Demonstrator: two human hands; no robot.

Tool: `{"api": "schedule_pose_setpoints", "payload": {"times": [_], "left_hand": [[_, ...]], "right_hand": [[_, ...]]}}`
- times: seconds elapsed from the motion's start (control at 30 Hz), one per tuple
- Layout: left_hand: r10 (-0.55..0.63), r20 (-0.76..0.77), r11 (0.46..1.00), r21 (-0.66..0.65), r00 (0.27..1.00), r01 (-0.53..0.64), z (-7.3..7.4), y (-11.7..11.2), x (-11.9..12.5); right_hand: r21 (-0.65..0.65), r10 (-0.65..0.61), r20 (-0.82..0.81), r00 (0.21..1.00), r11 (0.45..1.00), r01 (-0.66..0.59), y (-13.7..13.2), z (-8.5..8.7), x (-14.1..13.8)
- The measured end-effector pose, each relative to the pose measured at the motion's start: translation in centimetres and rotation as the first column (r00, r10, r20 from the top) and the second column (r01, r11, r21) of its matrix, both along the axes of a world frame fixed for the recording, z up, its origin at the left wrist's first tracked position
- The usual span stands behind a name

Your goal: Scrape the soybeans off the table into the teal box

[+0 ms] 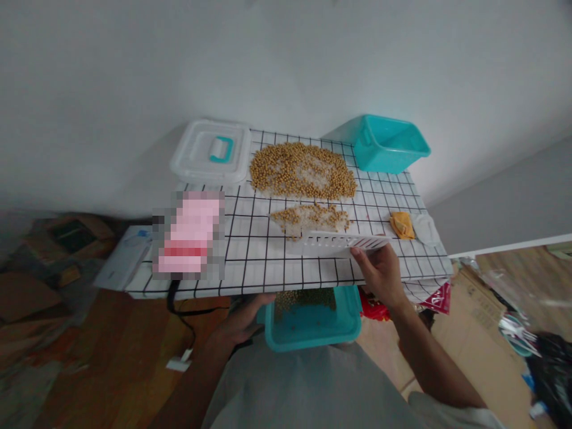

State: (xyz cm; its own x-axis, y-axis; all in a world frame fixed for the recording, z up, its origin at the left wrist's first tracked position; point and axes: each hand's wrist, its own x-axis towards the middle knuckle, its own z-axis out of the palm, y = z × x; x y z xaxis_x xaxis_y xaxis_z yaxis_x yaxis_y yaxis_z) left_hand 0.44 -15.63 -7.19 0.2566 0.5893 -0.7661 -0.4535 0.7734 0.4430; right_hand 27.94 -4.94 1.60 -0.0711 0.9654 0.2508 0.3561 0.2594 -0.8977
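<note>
My right hand (381, 272) grips a flat white slotted plastic piece (339, 242) lying on the grid-patterned table (250, 256), just in front of a small heap of yellow beans (310, 217). A larger spread of beans (301, 171) lies further back. My left hand (243, 320) holds the rim of a teal plastic tub (313, 325) below the table's front edge; the tub has beans in it. The fingers of the left hand curl against the tub's left side.
A clear lidded box with a teal handle (211, 150) sits at the back left, a second teal tub (388, 142) at the back right. An orange cloth (402, 225) and a white lid (425, 229) lie at the right. Cardboard boxes (482, 310) and clutter stand on the floor.
</note>
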Motion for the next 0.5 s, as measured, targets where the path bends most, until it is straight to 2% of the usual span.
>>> {"api": "schedule_pose_setpoints", "payload": {"times": [0.1, 0.23, 0.37, 0.5], "left_hand": [[0.009, -0.015, 1.000, -0.001, 1.000, -0.009, -0.1, -0.1, 0.0], [0.034, -0.041, 0.999, 0.005, 0.999, -0.034, 0.0, -0.3, 0.0], [0.042, -0.043, 0.999, 0.000, 0.998, -0.042, 0.2, -0.4, 0.0], [0.024, -0.008, 1.000, -0.010, 1.000, -0.024, -0.3, -0.3, 0.0]], "right_hand": [[0.050, -0.045, -0.007, 0.999, 0.998, 0.045, 2.0, 0.0, -0.9], [0.086, -0.025, 0.037, 0.999, 0.996, 0.022, 4.0, -0.2, -1.8], [0.067, -0.005, 0.052, 0.999, 0.998, 0.002, 4.7, -0.6, -2.0], [0.038, 0.033, 0.033, 0.999, 0.999, -0.034, 4.5, -0.8, -1.9]]}}
